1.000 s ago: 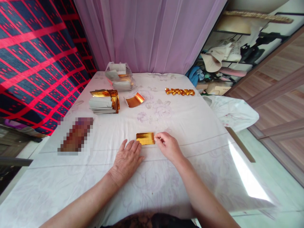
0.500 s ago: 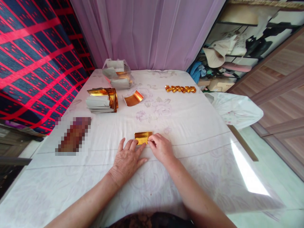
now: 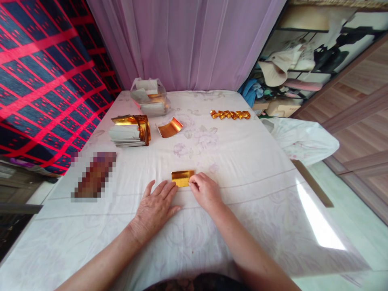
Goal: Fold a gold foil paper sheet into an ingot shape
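A lavender curtain [image 3: 188, 44] hangs across the top of the frame, above a table [image 3: 242, 161] spread with a pale floral cloth; a red-and-navy plaid fabric [image 3: 54, 72] fills the upper left. At the lower center, a small gold foil sheet [image 3: 182, 178] lies shiny side up on the cloth, a hand at either end. The left hand [image 3: 156, 208] rests palm down, fingers spread and gripping nothing, its fingertips at the sheet's lower left corner. The right hand [image 3: 206, 192] is curled, thumb and forefinger drawn together in what looks like a pinch on the sheet's lower right corner.

Half a second ago the left forefinger reached along the lower edge toward the right hand — now it has drawn back leftward, leaving the foil's middle bare and, it appears, control of the right end to the pinch alone. Left of center, a stack of foil papers [image 3: 129, 133] stands near a loose curled sheet [image 3: 170, 128]; folded gold pieces [image 3: 230, 114] line up at upper right.
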`<state>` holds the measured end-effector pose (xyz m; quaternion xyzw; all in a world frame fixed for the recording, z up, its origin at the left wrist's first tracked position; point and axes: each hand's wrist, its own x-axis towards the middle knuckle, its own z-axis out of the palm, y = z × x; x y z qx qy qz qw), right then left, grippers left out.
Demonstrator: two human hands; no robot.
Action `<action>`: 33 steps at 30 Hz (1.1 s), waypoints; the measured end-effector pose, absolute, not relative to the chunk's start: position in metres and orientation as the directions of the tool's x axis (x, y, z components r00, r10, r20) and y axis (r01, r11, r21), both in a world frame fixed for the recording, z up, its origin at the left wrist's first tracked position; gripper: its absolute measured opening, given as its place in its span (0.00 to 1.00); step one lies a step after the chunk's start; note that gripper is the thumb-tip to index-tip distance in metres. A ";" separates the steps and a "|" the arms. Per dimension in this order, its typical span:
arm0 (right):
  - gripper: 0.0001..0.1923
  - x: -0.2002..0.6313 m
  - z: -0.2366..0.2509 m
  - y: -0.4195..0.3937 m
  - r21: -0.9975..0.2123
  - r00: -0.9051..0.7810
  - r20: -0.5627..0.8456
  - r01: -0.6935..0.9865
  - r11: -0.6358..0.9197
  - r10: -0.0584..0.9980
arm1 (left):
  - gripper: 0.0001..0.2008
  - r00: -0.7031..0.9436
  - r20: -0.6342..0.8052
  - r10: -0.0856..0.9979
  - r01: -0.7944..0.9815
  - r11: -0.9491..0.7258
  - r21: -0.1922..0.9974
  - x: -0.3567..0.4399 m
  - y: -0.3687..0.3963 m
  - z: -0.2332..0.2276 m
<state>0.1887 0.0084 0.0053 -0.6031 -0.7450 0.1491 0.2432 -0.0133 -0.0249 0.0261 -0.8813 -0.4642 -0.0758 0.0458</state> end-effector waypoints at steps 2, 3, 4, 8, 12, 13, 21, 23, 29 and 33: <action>0.07 0.189 0.005 0.008 -0.517 -0.154 0.187 0.824 0.231 0.970 | 0.21 0.561 0.176 0.809 0.823 -0.568 -0.014 -0.015 -0.025 0.024; 0.07 0.189 0.005 0.008 -0.518 -0.155 0.190 0.823 0.233 0.969 | 0.21 0.563 0.177 0.807 0.822 -0.570 -0.017 -0.016 -0.025 0.023; 0.07 0.189 0.004 0.008 -0.518 -0.157 0.192 0.822 0.236 0.969 | 0.22 0.565 0.178 0.806 0.821 -0.571 -0.020 -0.016 -0.025 0.022; 0.07 0.189 0.004 0.008 -0.522 -0.160 0.189 0.819 0.237 0.969 | 0.22 0.569 0.178 0.803 0.819 -0.573 -0.031 -0.020 -0.026 0.021; 0.08 0.189 0.006 0.008 -0.523 -0.162 0.184 0.819 0.236 0.969 | 0.20 0.583 0.162 0.796 0.810 -0.585 -0.040 -0.022 -0.026 0.024; 0.08 0.189 0.007 0.008 -0.523 -0.163 0.184 0.818 0.237 0.969 | 0.20 0.587 0.161 0.793 0.807 -0.589 -0.041 -0.023 -0.026 0.025; 0.07 0.188 0.006 0.008 -0.525 -0.154 0.191 0.818 0.233 0.969 | 0.16 0.564 0.202 0.801 0.817 -0.577 0.004 -0.026 -0.020 0.030; 0.07 0.188 0.005 0.008 -0.524 -0.154 0.193 0.819 0.235 0.969 | 0.14 0.551 0.216 0.806 0.823 -0.568 0.024 -0.025 -0.016 0.032; 0.07 0.188 0.003 0.007 -0.536 -0.155 0.209 0.807 0.246 0.965 | 0.12 0.545 0.250 0.800 0.820 -0.571 0.038 -0.022 -0.009 0.039; 0.07 0.192 0.001 0.006 -0.554 -0.150 0.230 0.792 0.256 0.961 | 0.12 0.552 0.258 0.793 0.817 -0.576 0.022 -0.021 -0.010 0.038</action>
